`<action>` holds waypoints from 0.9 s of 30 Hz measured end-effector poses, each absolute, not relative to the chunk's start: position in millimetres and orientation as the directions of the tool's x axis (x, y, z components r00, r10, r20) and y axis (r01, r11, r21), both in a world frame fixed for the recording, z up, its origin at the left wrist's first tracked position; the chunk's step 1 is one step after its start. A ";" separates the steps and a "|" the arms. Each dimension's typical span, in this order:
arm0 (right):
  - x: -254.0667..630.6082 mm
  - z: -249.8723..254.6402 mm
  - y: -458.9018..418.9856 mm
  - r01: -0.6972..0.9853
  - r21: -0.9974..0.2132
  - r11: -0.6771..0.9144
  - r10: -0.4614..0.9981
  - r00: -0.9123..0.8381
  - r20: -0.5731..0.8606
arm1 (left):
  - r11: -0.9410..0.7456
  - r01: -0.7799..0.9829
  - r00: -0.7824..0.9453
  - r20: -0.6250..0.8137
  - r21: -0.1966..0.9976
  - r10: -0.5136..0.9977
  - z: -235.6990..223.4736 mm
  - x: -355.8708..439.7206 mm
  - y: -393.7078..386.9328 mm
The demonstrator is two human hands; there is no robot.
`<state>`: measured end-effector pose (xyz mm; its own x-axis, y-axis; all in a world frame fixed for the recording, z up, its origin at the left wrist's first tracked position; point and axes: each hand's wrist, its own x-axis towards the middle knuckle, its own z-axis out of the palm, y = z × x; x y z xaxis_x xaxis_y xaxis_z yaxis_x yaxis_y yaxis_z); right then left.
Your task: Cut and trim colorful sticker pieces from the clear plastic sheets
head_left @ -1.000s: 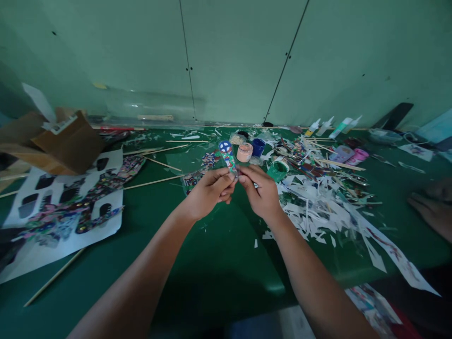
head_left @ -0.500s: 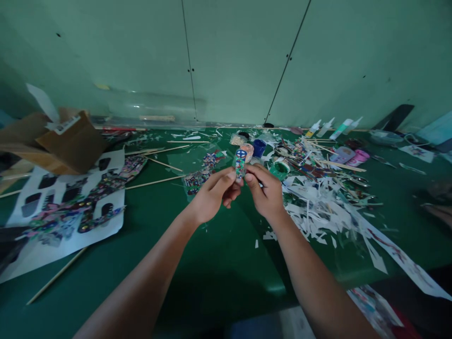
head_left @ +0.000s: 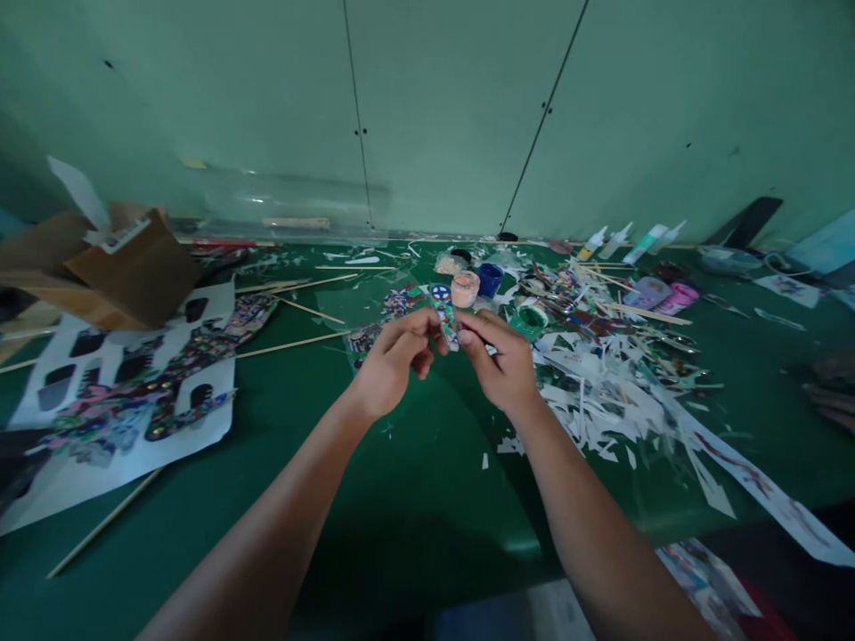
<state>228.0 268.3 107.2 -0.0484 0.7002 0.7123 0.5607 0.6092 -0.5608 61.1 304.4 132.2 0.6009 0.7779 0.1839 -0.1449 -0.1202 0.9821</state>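
Between my two hands is a small, narrow strip (head_left: 445, 313) with a colourful pattern and a blue round end carrying a white cross. My left hand (head_left: 395, 358) pinches its left edge with thumb and forefinger. On the other side, my right hand (head_left: 499, 354) grips the strip's lower right edge. Just behind it stand an open jar of pale pink paint (head_left: 466, 289) and a dark blue jar (head_left: 490, 279). A green paint jar (head_left: 528, 320) is close to my right knuckles. Patterned cut-outs (head_left: 366, 340) lie partly behind my left hand.
White paper scraps (head_left: 601, 401) are heaped at right, with scissors (head_left: 695, 383) beside them. Glue bottles (head_left: 645, 244) stand along the wall. At left, a cardboard box (head_left: 134, 276) and a printed sheet (head_left: 220, 418) lie near thin wooden sticks (head_left: 107, 523). Another person's hand (head_left: 832, 392) shows at far right.
The strip has tilted, its round end swinging left and uncovering the pink jar. My left fingers have shifted up along it; my right hand has barely moved.
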 end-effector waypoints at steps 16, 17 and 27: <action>224.5 108.9 263.7 0.553 -0.577 0.600 0.735 -0.096 0.672 | -0.195 -0.121 0.458 0.229 0.973 0.859 137.7 66.1 300.5; 224.6 109.4 263.8 0.554 -0.568 0.609 0.727 -0.101 0.679 | -0.193 -0.122 0.464 0.228 0.974 0.856 137.5 66.3 300.3; 224.2 108.2 266.8 0.593 -0.506 0.627 0.678 -0.095 0.729 | -0.157 -0.176 0.508 0.226 0.972 0.831 130.7 67.4 299.8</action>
